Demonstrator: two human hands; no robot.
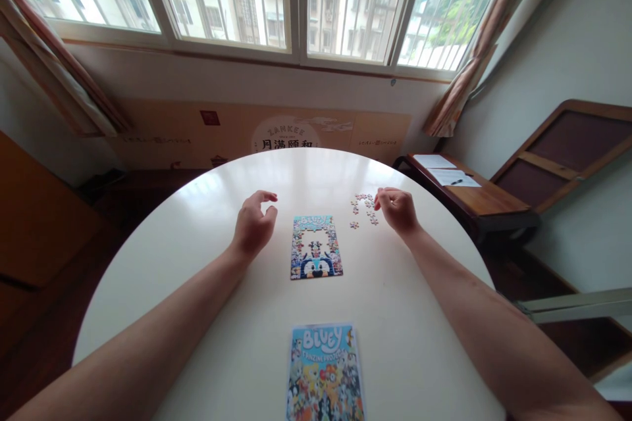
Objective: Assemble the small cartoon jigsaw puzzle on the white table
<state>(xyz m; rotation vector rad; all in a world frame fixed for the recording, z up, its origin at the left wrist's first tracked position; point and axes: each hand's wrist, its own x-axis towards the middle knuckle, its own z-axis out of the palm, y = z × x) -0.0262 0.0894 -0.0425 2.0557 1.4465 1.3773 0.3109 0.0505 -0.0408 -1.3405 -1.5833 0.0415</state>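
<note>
A partly assembled Bluey jigsaw puzzle (316, 270) lies flat on the white round table, with a gap in its upper middle. To its left, my left hand (254, 227) is raised with thumb and forefinger apart, holding nothing. Several loose puzzle pieces (372, 218) lie scattered to the right of the puzzle. My right hand (397, 210) is at the right edge of these pieces, its fingers curled together in a pinch. Whatever sits between those fingertips is too small to make out.
Nearer me on the round table (207, 348) lies a Bluey picture sheet (323, 368). A wooden side table (498, 201) at the right bears papers (451, 177) and a pen (457, 182). A printed cardboard panel (232, 131) stands below the windows.
</note>
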